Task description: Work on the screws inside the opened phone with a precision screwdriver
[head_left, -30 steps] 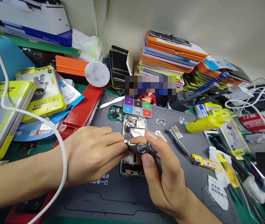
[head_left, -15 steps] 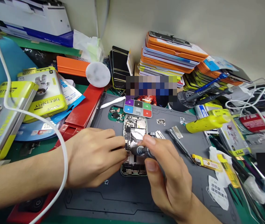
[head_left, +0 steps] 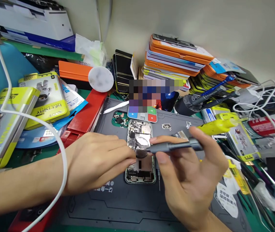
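An opened smartphone point(head_left: 146, 167) lies lengthwise on the dark grey mat, its inner boards and brackets showing. My left hand point(head_left: 101, 161) is closed at its left edge, fingers together and fingertips over the inside; the thumb and anything pinched there are hidden. A slim grey screwdriver point(head_left: 173, 147) rests in my right hand point(head_left: 190, 174), gripped between thumb and fingers and lying nearly level above the phone. Its narrow end points left toward a dark, blurred piece beside my left fingertips. A thin metal shaft point(head_left: 159, 182) shows beside the phone's lower right edge.
Small green circuit board point(head_left: 120, 119) and colored-square tray point(head_left: 152, 118) sit behind the phone. Yellow battery boxes point(head_left: 47, 96) and a red tool point(head_left: 86, 112) stand left. A yellow bottle point(head_left: 215, 126), tool holder point(head_left: 187, 104) and loose tools lie right. A white cable point(head_left: 63, 161) crosses my left forearm.
My right hand has shifted right and opened outward, turning the screwdriver from pointing toward me to lying nearly level. My left hand stays almost in place at the phone.
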Tool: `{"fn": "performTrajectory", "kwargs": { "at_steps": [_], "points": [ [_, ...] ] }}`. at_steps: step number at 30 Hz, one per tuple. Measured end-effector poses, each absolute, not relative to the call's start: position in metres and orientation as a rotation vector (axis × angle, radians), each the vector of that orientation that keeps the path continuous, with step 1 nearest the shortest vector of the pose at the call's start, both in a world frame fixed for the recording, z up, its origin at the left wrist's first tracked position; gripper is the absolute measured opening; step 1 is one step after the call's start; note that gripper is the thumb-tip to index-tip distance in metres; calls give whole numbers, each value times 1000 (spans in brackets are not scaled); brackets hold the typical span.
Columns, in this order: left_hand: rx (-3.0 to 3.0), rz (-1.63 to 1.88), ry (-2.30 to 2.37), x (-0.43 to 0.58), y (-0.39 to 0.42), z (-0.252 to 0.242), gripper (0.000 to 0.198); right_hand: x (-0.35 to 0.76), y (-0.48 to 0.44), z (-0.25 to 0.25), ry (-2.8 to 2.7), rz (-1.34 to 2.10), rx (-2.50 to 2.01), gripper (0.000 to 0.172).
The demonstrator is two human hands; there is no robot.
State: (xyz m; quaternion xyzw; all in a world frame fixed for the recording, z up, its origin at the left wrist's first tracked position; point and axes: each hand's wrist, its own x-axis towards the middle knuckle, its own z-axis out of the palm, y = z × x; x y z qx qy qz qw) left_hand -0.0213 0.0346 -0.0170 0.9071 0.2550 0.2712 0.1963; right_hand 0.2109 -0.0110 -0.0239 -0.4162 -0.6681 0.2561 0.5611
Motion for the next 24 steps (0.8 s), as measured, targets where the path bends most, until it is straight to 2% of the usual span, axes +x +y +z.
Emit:
{"fn": "performTrajectory", "kwargs": {
  "at_steps": [4, 9, 24],
  "points": [
    [2116, 737, 790, -22, 43, -14, 16, 212, -5, -17, -1316, 910, -977, 57],
    [1518, 665, 882, -21, 54, -8, 11, 216, 0, -21, -1242, 1101, -946, 56],
    [1576, 712, 895, -20, 55, -10, 12, 218, 0, -23, -1275, 1114, -981, 50]
  ]
}}
